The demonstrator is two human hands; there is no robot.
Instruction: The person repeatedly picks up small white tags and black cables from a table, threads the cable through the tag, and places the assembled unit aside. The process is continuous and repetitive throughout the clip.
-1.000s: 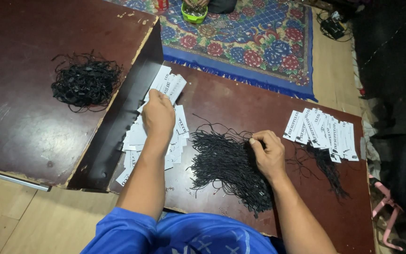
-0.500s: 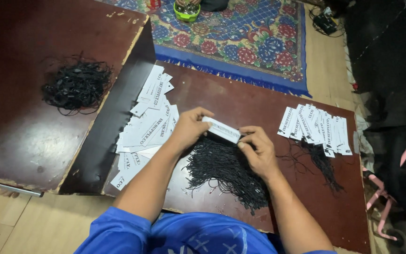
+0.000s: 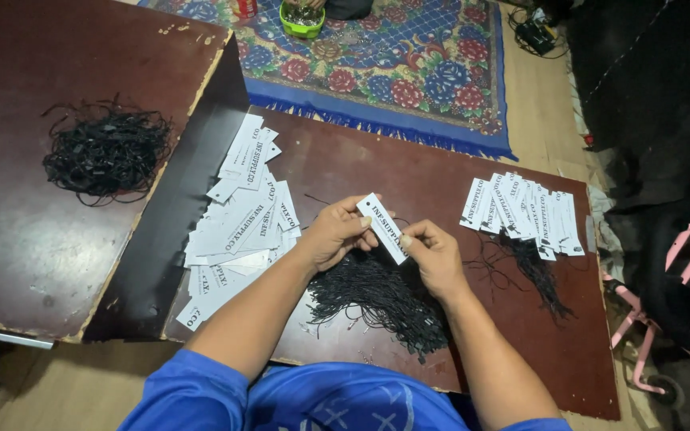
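My left hand [image 3: 335, 231] and my right hand [image 3: 434, 254] together hold one white paper tag [image 3: 382, 227] above a dark wooden board [image 3: 409, 172]. The tag is a narrow printed strip with a small hole at its upper end. Under my hands lies a tangled heap of thin black strings [image 3: 381, 297]. A loose pile of white tags [image 3: 237, 219] spreads left of my left hand. To the right of my right hand, a row of tags with black strings attached [image 3: 525, 211] lies fanned out.
A second, higher dark board [image 3: 49, 199] at the left carries another bundle of black strings [image 3: 105, 150]. A patterned blue rug [image 3: 397, 68] lies beyond, with a green bowl [image 3: 303, 17] on it. A pink frame [image 3: 664, 303] stands at the right.
My left hand left the pile of white tags and brought one tag to the middle. My right hand came up from the black strings and took hold of the tag's lower end.
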